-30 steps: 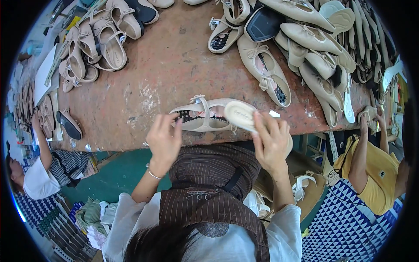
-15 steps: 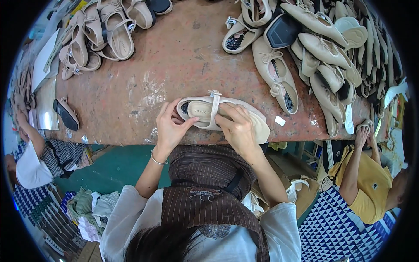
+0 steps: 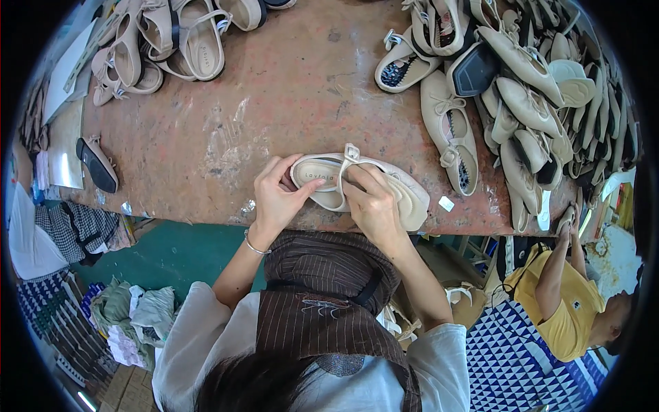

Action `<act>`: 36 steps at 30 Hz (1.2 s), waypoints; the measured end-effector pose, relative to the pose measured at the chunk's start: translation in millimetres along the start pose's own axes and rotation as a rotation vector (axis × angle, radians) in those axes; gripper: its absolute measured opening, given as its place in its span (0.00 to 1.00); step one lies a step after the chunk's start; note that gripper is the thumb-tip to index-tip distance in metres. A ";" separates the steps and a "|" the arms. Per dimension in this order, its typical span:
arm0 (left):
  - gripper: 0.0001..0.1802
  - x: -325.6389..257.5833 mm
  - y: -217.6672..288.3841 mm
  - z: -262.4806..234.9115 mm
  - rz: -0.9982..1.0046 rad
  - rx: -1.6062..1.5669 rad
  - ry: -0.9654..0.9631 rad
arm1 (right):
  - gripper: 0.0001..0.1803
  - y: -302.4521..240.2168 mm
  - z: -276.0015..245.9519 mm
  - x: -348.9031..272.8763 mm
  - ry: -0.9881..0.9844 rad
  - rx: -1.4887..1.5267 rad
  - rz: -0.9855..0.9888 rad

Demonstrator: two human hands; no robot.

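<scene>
- Landmark = beige shoe, lying sideways near the front edge of the brown worktable.
- Change vs a sec ago: both hands were apart at the shoe's two ends w/ a loose pale insole by the right one; now they've closed in over the shoe's middle, and the insole isn't seen apart anymore — prob. seated inside.
- Left hand: at the shoe's heel end, fingers curled round the rim, thumb pressing on the insole print; narrow pinch on the shoe.
- Right hand: over the shoe's toe half, fingers bent down into the opening by the strap & buckle; closed on the shoe, pressing.
- Reads as: fitting/pressing stage, not pick-up.
- Right of the shoe: pile of beige shoes.
- Far left of the shoe: strappy sandals, one black-soled shoe.
- Below-right of the shoe: another person in yellow, arm up at the table edge.
</scene>
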State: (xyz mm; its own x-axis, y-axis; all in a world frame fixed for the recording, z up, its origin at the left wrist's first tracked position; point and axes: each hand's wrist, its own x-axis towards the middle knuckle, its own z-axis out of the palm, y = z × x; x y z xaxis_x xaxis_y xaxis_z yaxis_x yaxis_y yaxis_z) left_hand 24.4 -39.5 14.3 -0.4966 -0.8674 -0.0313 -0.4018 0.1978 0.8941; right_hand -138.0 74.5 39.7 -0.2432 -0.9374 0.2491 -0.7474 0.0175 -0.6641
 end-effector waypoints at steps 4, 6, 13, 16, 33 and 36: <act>0.27 4.9 8.2 1.1 -0.030 0.104 -0.022 | 0.13 1.8 3.9 1.8 -0.043 -0.099 -0.005; 0.25 5.3 8.4 1.2 -0.045 0.104 -0.014 | 0.14 3.2 4.0 1.6 -0.052 -0.130 -0.040; 0.14 9.2 -4.8 6.6 -0.183 -0.056 0.016 | 0.14 3.6 3.5 2.7 -0.087 -0.158 -0.077; 0.06 10.9 -5.0 7.4 -0.185 -0.090 0.019 | 0.18 8.6 0.1 2.2 -0.121 -0.199 -0.162; 0.05 13.0 10.7 -4.6 -0.048 0.223 -0.089 | 0.19 -16.5 -14.3 -2.0 -0.271 -0.375 0.044; 0.06 -17.8 16.6 -9.9 -0.040 0.321 -0.228 | 0.16 -2.8 -29.2 -12.9 0.043 -0.357 0.193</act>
State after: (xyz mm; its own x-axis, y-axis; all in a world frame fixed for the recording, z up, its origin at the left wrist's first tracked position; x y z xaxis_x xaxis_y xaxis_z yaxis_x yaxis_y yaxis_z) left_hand 34.2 -25.4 34.1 -0.6193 -0.7609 -0.1937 -0.6265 0.3301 0.7061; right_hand -150.8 96.6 59.0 -0.4197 -0.8899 0.1784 -0.8514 0.3180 -0.4171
